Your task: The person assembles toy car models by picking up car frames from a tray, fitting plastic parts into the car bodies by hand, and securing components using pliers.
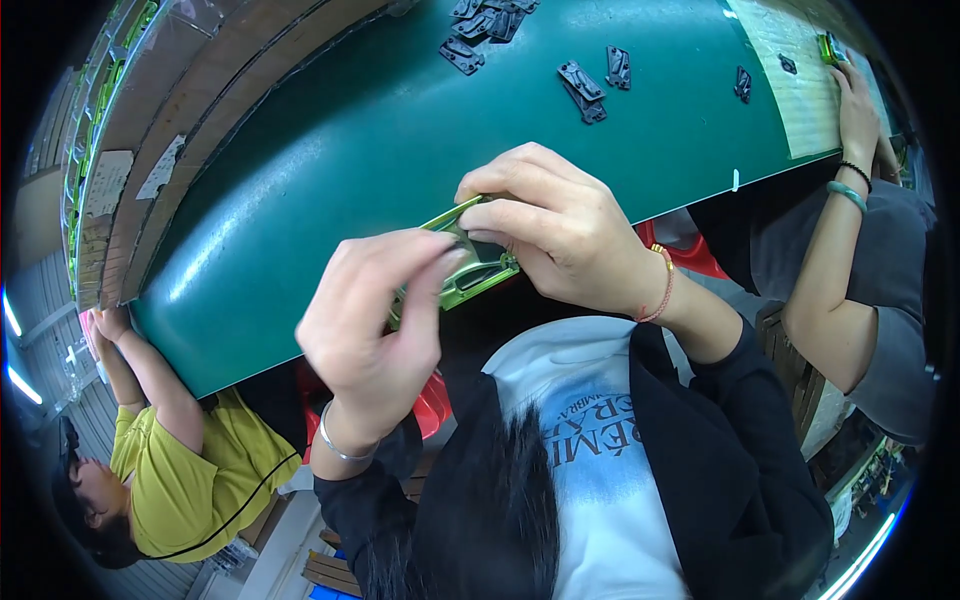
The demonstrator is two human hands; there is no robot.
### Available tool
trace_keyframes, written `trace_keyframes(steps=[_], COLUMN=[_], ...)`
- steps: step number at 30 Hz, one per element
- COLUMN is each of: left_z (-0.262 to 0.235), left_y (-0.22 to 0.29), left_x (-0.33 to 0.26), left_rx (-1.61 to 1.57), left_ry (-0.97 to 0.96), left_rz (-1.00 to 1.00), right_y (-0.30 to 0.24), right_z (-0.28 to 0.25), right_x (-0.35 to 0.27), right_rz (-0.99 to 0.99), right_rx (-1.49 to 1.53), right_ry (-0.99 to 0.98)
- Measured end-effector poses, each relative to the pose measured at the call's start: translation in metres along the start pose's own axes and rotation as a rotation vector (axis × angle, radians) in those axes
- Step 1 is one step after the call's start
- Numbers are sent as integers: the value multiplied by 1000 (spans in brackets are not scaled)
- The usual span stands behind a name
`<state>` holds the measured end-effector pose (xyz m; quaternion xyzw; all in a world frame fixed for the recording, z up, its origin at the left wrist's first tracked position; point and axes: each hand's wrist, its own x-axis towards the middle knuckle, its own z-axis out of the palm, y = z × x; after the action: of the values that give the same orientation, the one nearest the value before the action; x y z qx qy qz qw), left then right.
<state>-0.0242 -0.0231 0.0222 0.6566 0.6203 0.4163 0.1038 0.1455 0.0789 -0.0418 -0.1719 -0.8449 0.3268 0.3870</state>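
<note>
Both hands meet over the near edge of the green mat (pixel 330 170), holding one small green frame (pixel 470 280) between them. Left hand (pixel 375 320): fingers curled narrow, thumb and fingertips pinched on the frame's left end. Right hand (pixel 560 225): fingers closed over the frame's top and right end, covering most of it.

Frame: flat, rectangular, bright green metal-looking rim with a dark insert in the middle; exact shape hard to make out under the fingers.

Mat: smooth, matte, dark green, glare streaks on it. Far side of the mat from the frame: scattered dark clips (pixel 585 90), flat, small, angular, loose on the surface, some cut off at the top edge. No container around them.

Left of the mat: stacked cardboard trays (pixel 150 120), contents not readable.

Right of the mat: another person's arm (pixel 845 200) with a teal bangle, hand on a green piece. Left below the mat: a person in a yellow shirt (pixel 180 470), arms reaching up to the edge.
</note>
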Motion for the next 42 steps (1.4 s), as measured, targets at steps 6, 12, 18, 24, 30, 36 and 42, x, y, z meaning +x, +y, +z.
trace_keyframes(steps=[6,12,18,24,30,36,42], left_z=[-22,-22,-12,-4,8,18,15], left_y=[-1,5,0,-4,-10,-8,-9], left_x=[-4,-2,-7,2,3,-1,-1], left_rx=[-358,-405,-82,73,333,235,305], left_ry=[37,14,15,-20,60,112,112], left_rz=[-404,-491,-307,52,218,120,121], right_y=[-4,-4,-2,0,1,1,2], right_z=[-3,-7,-10,-4,-2,4,6], right_x=[7,11,8,9,6,9,13], right_rz=[32,56,70,138,80,129,115], right_rx=[-11,58,78,52,-86,-103,-119], right_ry=[-18,-47,-50,131,135,142,149])
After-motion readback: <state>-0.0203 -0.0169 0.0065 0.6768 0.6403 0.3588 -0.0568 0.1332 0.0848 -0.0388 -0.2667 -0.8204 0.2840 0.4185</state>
